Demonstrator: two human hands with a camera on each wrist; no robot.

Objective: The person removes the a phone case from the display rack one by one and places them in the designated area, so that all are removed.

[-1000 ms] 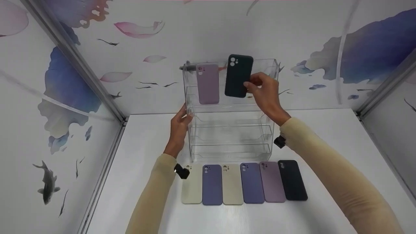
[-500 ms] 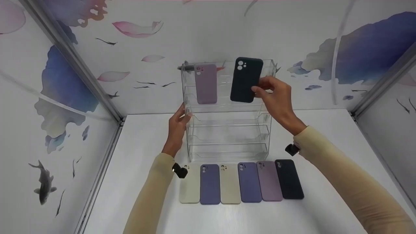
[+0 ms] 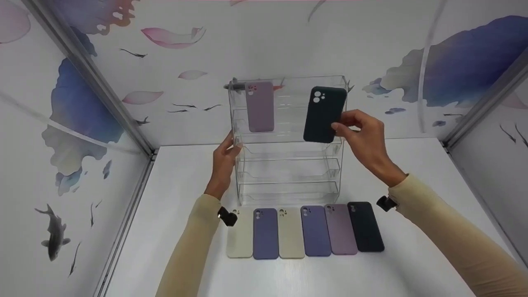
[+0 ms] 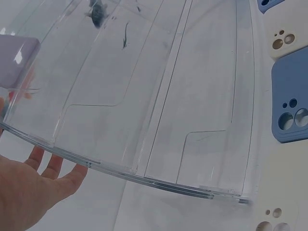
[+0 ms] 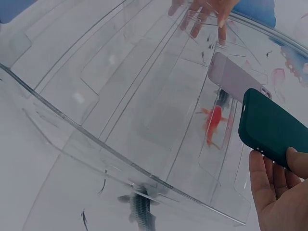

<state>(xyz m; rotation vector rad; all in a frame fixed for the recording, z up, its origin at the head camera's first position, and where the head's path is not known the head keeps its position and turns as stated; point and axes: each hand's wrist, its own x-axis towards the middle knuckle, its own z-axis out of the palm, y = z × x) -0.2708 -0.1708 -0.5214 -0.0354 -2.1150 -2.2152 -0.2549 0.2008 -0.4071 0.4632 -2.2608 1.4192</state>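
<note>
A dark green phone case (image 3: pixel 325 114) is pinched at its lower right edge between the thumb and fingers of my right hand (image 3: pixel 363 136). It is held upright, slightly tilted, in front of the right part of a clear tiered rack's top. My left hand (image 3: pixel 225 165) rests against the left side of this clear acrylic rack (image 3: pixel 288 165), its fingertips touching the side panel (image 4: pixel 144 180). A mauve phone case (image 3: pixel 260 107) stands at the left of the rack's upper tier. In the right wrist view the green case (image 5: pixel 274 127) partly overlaps the mauve case (image 5: pixel 233 77).
A row of phone cases lies flat before the rack: cream (image 3: pixel 240 237), purple (image 3: pixel 266 235), cream (image 3: pixel 291 235), purple (image 3: pixel 316 233), mauve (image 3: pixel 341 231) and black (image 3: pixel 366 227). White printed walls stand behind and at both sides of the white table (image 3: pixel 264 276).
My right hand has moved to the right and downward with the dark green phone case. The left hand keeps its place on the rack's side.
</note>
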